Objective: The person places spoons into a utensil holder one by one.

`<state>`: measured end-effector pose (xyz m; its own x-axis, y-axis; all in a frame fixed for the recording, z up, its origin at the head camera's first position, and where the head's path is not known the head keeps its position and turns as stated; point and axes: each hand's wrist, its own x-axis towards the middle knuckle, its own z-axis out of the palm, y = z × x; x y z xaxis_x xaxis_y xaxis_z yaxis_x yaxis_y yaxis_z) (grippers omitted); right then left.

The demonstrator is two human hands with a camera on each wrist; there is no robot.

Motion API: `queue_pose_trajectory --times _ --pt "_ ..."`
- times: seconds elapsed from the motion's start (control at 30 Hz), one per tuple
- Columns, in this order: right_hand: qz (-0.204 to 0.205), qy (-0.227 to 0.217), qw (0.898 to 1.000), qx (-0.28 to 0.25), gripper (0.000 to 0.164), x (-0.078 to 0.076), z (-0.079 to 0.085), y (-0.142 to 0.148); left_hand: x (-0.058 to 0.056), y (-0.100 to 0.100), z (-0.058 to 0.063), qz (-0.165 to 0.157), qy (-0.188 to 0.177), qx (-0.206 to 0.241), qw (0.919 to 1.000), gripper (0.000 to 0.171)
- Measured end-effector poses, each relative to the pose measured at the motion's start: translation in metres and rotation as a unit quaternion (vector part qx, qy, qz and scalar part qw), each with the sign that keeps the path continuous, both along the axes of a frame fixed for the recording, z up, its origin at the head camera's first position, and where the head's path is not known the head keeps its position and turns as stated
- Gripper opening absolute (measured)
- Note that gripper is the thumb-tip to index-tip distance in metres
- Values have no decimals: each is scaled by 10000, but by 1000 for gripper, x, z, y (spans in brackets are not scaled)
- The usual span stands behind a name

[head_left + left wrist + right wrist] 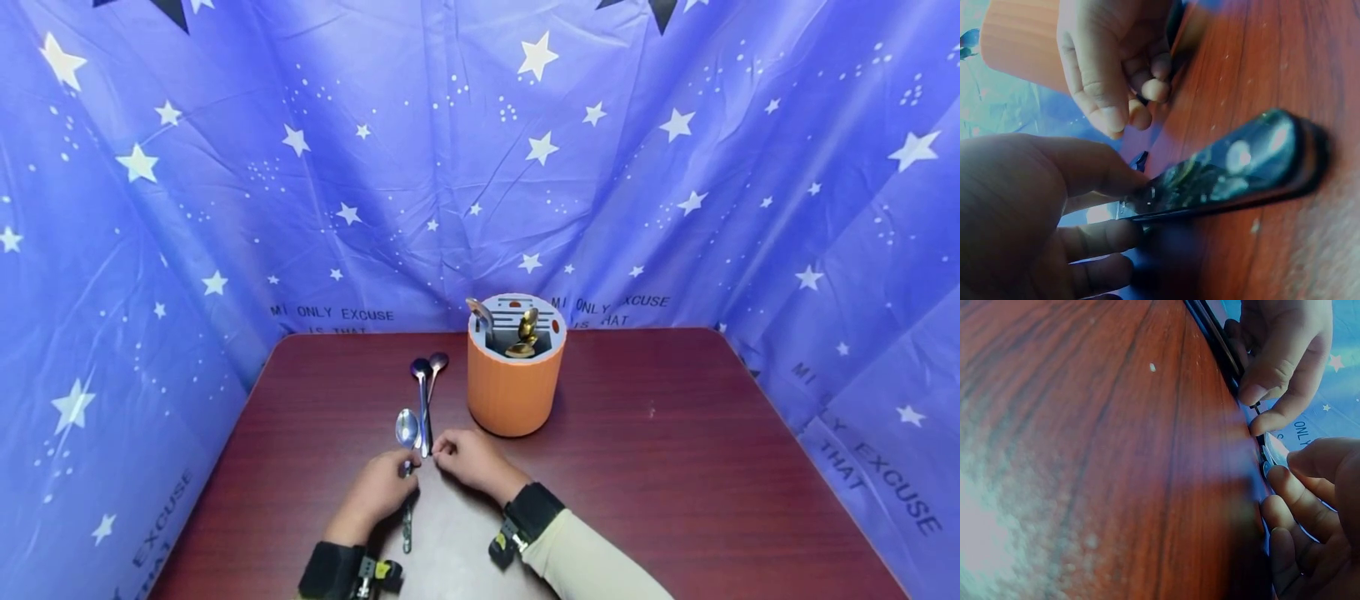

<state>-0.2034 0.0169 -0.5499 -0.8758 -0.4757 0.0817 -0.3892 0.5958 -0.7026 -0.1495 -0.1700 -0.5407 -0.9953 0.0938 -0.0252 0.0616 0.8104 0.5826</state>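
Note:
My left hand (378, 487) pinches a metal spoon (407, 427) between thumb and fingers near the middle. Its dark, patterned handle (1229, 162) angles toward the near side, just over the tabletop. Beside it my right hand (476, 458) has loosely curled fingers, and nothing shows between them in the left wrist view. Those fingertips are near the handle ends of two more spoons, one with a dark-looking bowl (421, 367) and one with a bowl (438, 361) just right of it. Their handles lie close together on the table, partly overlapping.
An orange ribbed cutlery holder (516, 396) with a grey slotted top stands right of the spoons. Gold spoons (528, 323) and a bronze-coloured utensil (480, 312) stick out of it. The red-brown table (660, 467) is bounded by blue star-patterned cloth (450, 167).

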Motion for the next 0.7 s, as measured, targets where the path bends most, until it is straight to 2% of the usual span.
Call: queue_pose_trajectory --times 0.17,0.33,0.53,0.7 --pt "20 -39 10000 42 3 -1 1 0 0 2 0 127 44 149 9998 11" --pt "11 33 9999 106 6 1 1 0 1 6 -3 114 90 757 9970 7" --pt "75 -33 9999 125 10 2 2 1 0 12 -3 121 -9 1642 9864 4" --pt "142 0 9999 47 21 1 2 1 -1 18 -1 213 -5 2080 9779 2"
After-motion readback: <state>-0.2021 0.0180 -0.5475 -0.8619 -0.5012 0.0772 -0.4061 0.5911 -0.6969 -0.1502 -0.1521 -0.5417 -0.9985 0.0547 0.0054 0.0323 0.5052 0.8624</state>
